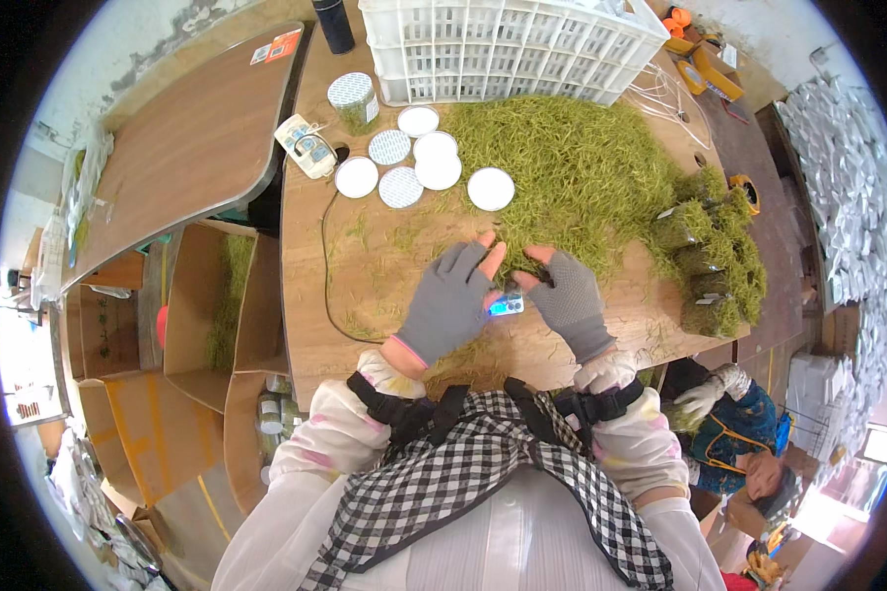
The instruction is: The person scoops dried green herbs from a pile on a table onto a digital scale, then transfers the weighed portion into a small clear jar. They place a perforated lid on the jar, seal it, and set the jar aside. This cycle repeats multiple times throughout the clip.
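My left hand (447, 299), in a grey fingerless glove, reaches in from the left with its fingertips at a clump of dried green plant strands (515, 264). On the clump's other side is my right hand (571, 303), in a matching glove, its thumb and forefinger apart near the strands. Whether either hand grips any strands is not clear. Just below the clump, between the hands, lies a small device with a lit blue display (504, 303), partly covered by my left hand. A large heap of the same strands (576, 170) spreads beyond both hands.
Several round lids (400, 187) lie behind my left hand, near a lidded jar (352, 100) and a power strip (307, 148). A white plastic crate (503, 52) stands at the back. Filled clear containers (709, 277) cluster at right. A co-worker (739, 436) is at lower right.
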{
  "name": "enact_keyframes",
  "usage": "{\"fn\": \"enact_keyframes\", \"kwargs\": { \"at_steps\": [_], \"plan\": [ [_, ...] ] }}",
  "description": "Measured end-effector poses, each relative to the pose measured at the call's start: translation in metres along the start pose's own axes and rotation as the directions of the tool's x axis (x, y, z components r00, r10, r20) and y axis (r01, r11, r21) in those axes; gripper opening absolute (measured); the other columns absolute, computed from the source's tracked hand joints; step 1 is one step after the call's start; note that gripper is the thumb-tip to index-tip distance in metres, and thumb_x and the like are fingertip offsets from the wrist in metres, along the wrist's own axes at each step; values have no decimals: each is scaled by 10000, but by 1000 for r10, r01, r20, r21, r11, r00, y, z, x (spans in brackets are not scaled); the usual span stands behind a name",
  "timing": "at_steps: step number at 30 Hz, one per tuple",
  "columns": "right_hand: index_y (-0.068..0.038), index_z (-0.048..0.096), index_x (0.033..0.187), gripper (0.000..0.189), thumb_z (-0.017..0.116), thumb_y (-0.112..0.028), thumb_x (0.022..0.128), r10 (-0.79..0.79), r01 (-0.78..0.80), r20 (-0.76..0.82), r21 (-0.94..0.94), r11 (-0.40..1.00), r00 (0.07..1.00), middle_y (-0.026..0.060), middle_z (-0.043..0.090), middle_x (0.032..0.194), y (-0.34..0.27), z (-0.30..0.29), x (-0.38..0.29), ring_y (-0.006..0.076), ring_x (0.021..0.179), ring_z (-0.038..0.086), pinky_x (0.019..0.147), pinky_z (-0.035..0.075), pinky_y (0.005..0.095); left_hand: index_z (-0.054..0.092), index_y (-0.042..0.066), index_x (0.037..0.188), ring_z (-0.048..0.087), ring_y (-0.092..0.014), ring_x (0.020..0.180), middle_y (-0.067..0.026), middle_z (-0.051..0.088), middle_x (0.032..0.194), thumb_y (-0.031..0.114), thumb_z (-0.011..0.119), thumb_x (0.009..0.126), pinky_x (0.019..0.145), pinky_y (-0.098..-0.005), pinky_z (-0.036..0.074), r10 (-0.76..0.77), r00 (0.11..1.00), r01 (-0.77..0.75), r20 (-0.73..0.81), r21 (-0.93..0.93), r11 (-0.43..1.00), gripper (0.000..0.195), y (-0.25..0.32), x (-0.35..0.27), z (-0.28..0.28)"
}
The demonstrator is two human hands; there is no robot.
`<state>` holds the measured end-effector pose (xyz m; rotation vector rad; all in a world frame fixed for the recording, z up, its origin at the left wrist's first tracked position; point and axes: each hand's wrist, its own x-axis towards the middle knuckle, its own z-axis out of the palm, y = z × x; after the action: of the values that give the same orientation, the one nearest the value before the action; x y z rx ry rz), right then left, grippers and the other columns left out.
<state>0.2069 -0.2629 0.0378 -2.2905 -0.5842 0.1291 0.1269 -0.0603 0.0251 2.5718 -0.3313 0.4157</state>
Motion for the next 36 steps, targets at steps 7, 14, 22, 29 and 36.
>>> {"fn": "enact_keyframes", "kwargs": {
  "at_steps": [7,14,22,29,36],
  "plan": [
    [-40,748,1095,233,790,-173,909,-147,159,-149,73,985,978,140,709,889,-1,-5,0,257,747,688,676,541,348,556,54,1429,551,-359,1284,-138,524,1498,241,701,934,1032,-479,476,20,1000,-19,-12,81,997,549,-2,0,2],
    [-14,764,1120,247,788,-178,937,178,-104,-210,321,941,961,40,724,861,21,-34,7,104,748,633,671,509,269,555,73,1441,538,-361,1310,-135,528,1499,244,702,936,1054,-476,468,-3,1000,3,2,75,997,553,-2,0,5],
    [12,639,1344,495,758,-264,951,210,-203,-249,52,978,945,124,734,1058,115,-29,0,206,884,685,759,548,346,470,66,1529,492,-442,1358,-228,443,1548,271,747,935,1128,-505,421,-41,990,14,-133,-197,980,687,2,-5,-19],
    [-189,640,1392,549,749,-211,854,141,-25,312,-349,937,939,187,663,1059,85,0,-47,361,1003,683,809,571,476,417,63,1556,482,-397,1356,-244,415,1532,238,745,950,1075,-464,462,-285,916,250,-284,-153,956,712,-28,-51,-42],
    [-264,513,1521,620,623,-137,925,-76,390,564,-461,797,822,158,653,1135,52,64,-56,375,913,694,730,579,487,416,27,1535,461,-421,1328,-257,430,1488,215,717,969,1083,-475,430,-470,871,440,-145,-198,876,669,-35,-92,-32]
  ]
}}
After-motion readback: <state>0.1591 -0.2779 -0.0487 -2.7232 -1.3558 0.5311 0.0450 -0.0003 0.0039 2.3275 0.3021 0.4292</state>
